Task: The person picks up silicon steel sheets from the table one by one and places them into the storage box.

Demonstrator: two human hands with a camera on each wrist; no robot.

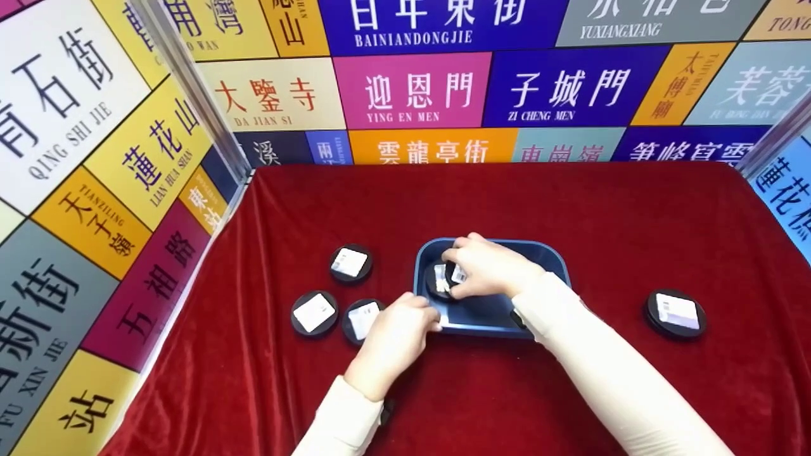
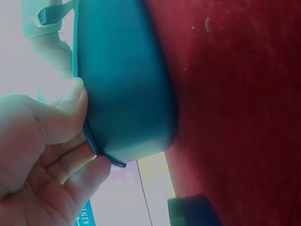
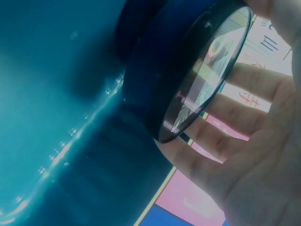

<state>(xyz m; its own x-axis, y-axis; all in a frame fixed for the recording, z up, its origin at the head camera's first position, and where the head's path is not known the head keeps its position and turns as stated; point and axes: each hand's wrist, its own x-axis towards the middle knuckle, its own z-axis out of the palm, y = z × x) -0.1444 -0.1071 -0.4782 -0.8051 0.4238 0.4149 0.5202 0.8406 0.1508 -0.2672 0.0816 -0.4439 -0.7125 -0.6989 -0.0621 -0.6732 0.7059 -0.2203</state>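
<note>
A dark blue rectangular bin (image 1: 485, 315) sits on the red cloth. My left hand (image 1: 394, 332) grips its front left corner, the thumb (image 2: 75, 106) on one side of the rim and the fingers on the other. Inside the bin's left end, my right hand (image 1: 494, 266) holds a round black disc (image 1: 459, 274) by its edge, tilted. That disc has a glossy, reflecting face (image 3: 207, 70) and a pale label in the head view. Another labelled black disc (image 1: 437, 282) lies in the bin beside it, partly covered by the held one.
Left of the bin lie three similar discs: one at the back (image 1: 350, 263), one at the left (image 1: 314, 313) and one (image 1: 358, 322) partly behind my left hand. To the right is a thicker black disc or stack (image 1: 675, 314). Panels with printed characters (image 1: 412, 92) border the cloth.
</note>
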